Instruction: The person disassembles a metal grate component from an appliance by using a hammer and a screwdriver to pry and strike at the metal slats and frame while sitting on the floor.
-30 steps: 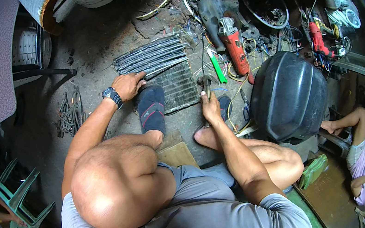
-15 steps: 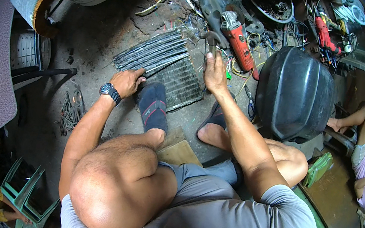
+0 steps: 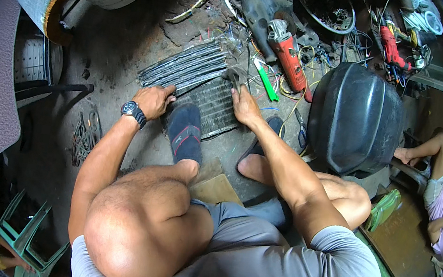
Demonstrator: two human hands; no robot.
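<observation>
Dark, ridged metal strips [image 3: 183, 68] lie side by side on a flat finned metal panel [image 3: 209, 105], like a radiator core, on the floor in front of me. My left hand [image 3: 153, 101], with a watch on its wrist, has its fingers closed on the near edge of the strips. A hammer [image 3: 235, 76] is in my right hand [image 3: 247, 107], its head down at the right end of the strips. My right fingers wrap its handle and hide most of it. My left foot [image 3: 185, 133], in a dark shoe, rests against the panel's near edge.
A red angle grinder [image 3: 289, 57] and a green cutter [image 3: 266, 81] lie beyond my right hand among loose wires. Right of them stands a black plastic case [image 3: 355, 120]. Scissors [image 3: 302, 133] lie beside it. Another person's leg [image 3: 429, 151] shows at far right.
My right hand has brought the hammer down and to the left, onto the strips' end. The green cutter now shows fully. My left hand stays in place.
</observation>
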